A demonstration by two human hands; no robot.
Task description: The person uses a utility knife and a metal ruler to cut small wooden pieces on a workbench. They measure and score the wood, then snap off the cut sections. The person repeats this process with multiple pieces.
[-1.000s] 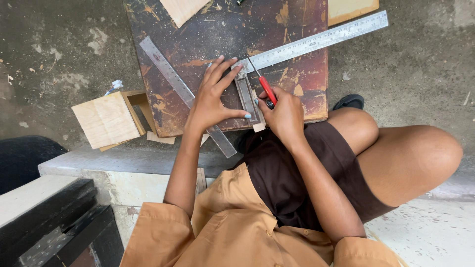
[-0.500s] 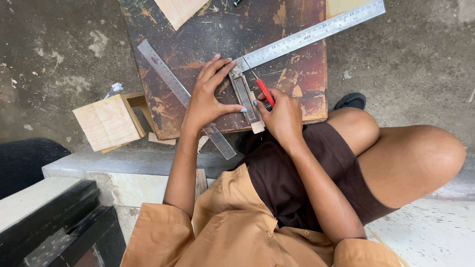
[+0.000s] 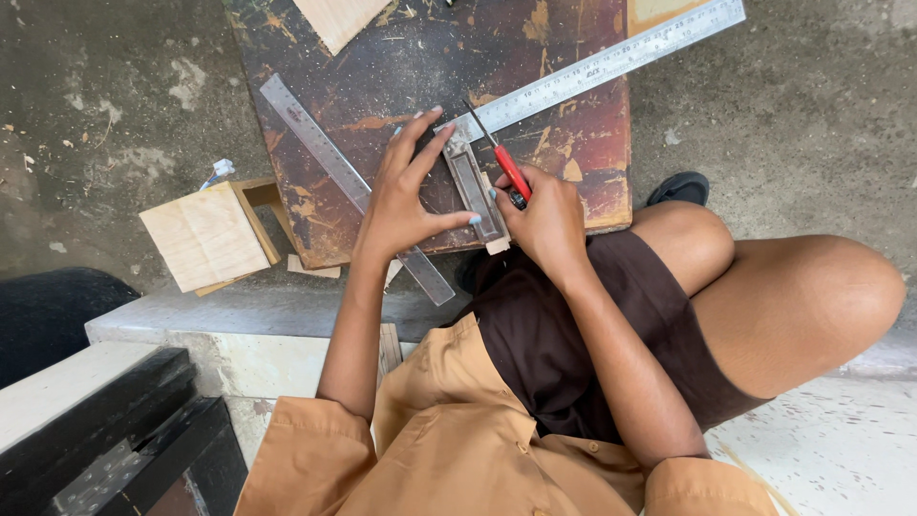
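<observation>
Far left: pale square plywood box sits on grey concrete floor, just beside left edge of dark, scuffed wooden board serving as table. Board surface worn, w/ sawdust and paint-chip patches.

On table, left part: long flat steel ruler lies diagonal, lower end overhanging near edge of table. Pale wood offcut at top edge of table, partly out of view.

Left hand lies across diagonal ruler, fingers spread flat, pressing down. Thumb tip touches lower side of try square's dark stock; fingertips reach stock's upper end. Grip of left hand: apart, flat, not closed round anything.

Centre: try square stock stands roughly upright in view, lower end at near edge of table. Its long steel blade runs up-right across table, far end past table's right edge.

Right hand just right of stock, touching it. Grip of right hand: together, clamped on slim red-handled marking tool; tool's dark tip points up-left, touching table close beside inner corner where blade meets stock. Exact kind of tool: cannot tell.

Right: person's bare knee raised, well apart from table. Dark shoe on floor just beside table's right edge.
</observation>
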